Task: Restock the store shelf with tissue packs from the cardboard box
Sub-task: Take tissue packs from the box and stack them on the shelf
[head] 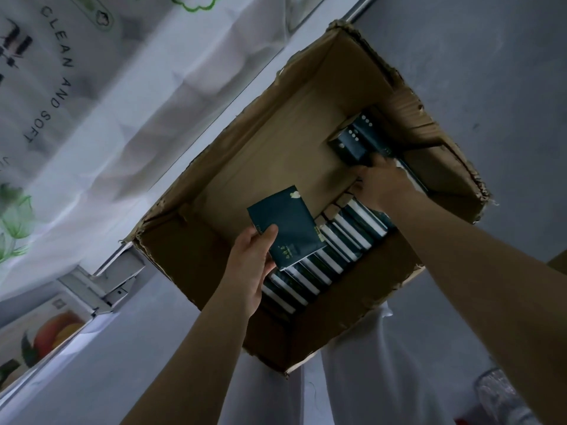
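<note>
Gathering stock from the box [276, 142], your left hand [248, 271] pinches one pack [290, 228]; your right hand [383, 185] has its fingers [376, 163] curled on a bundle [352, 142]. Squeeze evenly and lift straight, clear of the row [331, 253] beneath your fingers.

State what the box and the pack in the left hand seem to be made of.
Box: corrugated cardboard, matt brown; its edges are torn and ragged, with ribbed patches. Pack in the left hand: probably thin plastic film, dark, faintly glossy; it creases softly.

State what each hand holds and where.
Left hand pinches a tissue pack by its lower corner; right hand grips a bundle of packs at its near end.
</note>
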### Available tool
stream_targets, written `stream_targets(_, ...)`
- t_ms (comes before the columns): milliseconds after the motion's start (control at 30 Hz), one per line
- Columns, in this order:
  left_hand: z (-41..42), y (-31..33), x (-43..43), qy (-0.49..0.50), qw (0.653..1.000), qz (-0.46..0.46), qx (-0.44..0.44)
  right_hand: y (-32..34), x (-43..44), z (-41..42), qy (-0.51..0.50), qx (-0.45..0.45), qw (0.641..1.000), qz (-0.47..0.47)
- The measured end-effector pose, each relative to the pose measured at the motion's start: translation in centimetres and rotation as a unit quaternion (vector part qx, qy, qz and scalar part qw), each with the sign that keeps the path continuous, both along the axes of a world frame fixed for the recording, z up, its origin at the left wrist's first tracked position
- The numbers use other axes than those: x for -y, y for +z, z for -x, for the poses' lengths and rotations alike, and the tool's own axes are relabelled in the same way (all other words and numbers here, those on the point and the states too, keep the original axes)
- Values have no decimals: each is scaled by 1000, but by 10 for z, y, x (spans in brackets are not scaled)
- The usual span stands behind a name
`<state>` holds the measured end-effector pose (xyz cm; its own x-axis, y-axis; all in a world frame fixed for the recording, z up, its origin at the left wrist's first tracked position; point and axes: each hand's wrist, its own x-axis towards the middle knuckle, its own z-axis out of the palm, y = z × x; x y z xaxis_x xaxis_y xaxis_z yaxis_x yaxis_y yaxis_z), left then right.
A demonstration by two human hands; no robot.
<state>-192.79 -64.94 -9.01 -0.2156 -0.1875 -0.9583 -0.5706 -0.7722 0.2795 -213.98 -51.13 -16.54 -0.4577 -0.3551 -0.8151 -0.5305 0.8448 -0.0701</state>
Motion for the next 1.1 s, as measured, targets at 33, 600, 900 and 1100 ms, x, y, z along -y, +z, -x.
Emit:
stream_targets(33,-2,-2,0,-6,1000,2,2,-5,0,0,-5,-9,1000,2)
stream_targets(600,1,103,-5,98,995,26,10,139,-1,-40,-464,27,805,369)
stream_targets(900,32,303,-17,155,987,27,-28,358,-11,-51,-584,96,718,367)
stream_targets(1100,48,456,-29,98,989,59,-90,518,-28,-36,-661,110,597,441)
